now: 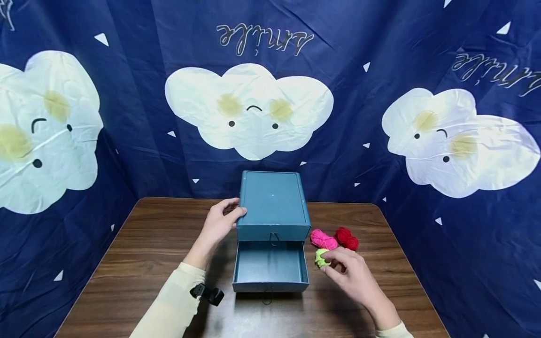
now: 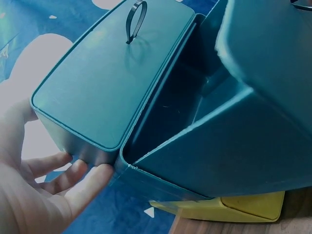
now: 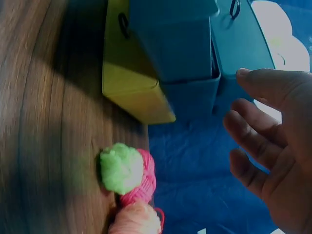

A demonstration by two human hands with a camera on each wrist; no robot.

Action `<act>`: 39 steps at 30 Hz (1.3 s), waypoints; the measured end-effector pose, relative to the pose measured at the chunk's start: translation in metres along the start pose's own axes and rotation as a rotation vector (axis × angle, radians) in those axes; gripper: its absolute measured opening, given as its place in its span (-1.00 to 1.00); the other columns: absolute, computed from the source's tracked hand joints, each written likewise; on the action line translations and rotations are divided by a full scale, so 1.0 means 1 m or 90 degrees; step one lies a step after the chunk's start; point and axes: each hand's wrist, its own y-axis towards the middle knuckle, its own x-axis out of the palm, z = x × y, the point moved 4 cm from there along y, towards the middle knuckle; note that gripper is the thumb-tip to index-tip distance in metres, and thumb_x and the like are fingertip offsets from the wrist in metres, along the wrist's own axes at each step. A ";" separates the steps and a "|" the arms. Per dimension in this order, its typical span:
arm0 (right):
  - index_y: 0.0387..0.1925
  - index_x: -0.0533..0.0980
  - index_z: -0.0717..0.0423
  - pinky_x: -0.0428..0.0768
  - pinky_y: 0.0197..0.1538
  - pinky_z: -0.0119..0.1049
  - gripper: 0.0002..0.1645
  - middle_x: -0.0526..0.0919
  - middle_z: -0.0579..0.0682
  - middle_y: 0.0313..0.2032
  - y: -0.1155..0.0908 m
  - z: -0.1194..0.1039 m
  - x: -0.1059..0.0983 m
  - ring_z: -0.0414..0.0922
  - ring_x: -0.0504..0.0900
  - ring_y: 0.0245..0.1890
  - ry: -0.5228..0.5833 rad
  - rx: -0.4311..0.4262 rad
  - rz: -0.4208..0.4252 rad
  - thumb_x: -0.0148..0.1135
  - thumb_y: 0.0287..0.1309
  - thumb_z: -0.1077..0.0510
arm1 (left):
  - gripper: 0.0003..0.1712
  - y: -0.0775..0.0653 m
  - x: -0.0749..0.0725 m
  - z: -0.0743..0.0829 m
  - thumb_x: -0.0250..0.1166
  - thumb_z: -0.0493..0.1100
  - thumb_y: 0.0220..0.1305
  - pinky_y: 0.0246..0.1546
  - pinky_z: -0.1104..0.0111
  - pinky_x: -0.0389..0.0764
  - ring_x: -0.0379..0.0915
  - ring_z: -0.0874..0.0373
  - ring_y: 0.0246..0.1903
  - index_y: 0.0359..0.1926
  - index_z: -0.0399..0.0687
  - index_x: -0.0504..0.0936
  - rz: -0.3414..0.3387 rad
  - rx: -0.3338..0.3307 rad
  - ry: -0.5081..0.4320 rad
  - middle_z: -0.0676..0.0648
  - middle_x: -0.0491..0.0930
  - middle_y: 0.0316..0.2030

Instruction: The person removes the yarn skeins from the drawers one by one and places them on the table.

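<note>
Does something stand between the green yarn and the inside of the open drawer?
Yes: the right wall of the drawer, beside the green yarn. Above the drawer's front part, I see no obstacle.

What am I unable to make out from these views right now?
Inside of the yellow box: both wrist views, hidden by its own walls.
Rear of the open drawer: head view, covered by the blue top box.
Lowest yarn ball: right wrist view, cut off by bottom edge.
Right sleeve: head view, bottom edge again.

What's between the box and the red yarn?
The pink yarn; the head view shows it between the box and the red yarn.
</note>
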 end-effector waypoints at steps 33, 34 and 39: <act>-0.18 0.72 -0.19 0.49 -0.41 -0.64 -0.86 0.61 -0.41 -0.40 -0.007 -0.066 0.038 -0.49 0.52 -0.41 0.108 -0.046 -0.081 0.47 0.23 0.09 | -0.24 0.003 -0.002 0.007 0.25 -0.05 0.42 0.14 0.04 0.65 0.41 -0.10 0.26 0.52 -0.24 0.26 -0.066 -0.010 0.007 -0.26 0.40 0.34; -0.17 0.71 -0.19 0.52 -0.40 -0.63 -0.86 0.64 -0.41 -0.38 -0.007 -0.068 0.039 -0.51 0.54 -0.40 0.117 -0.052 -0.094 0.46 0.24 0.09 | -0.23 0.003 -0.001 0.008 0.24 -0.05 0.42 0.15 0.03 0.64 0.41 -0.10 0.26 0.52 -0.24 0.24 -0.072 -0.016 0.001 -0.27 0.39 0.35; -0.10 0.70 -0.20 0.60 -0.38 -0.56 -0.84 0.72 -0.37 -0.36 -0.008 -0.076 0.048 -0.54 0.59 -0.36 0.141 -0.052 -0.156 0.41 0.30 0.05 | -0.21 0.003 0.000 0.011 0.24 -0.07 0.41 0.18 0.00 0.62 0.42 -0.12 0.27 0.54 -0.24 0.20 -0.090 -0.041 -0.016 -0.27 0.34 0.38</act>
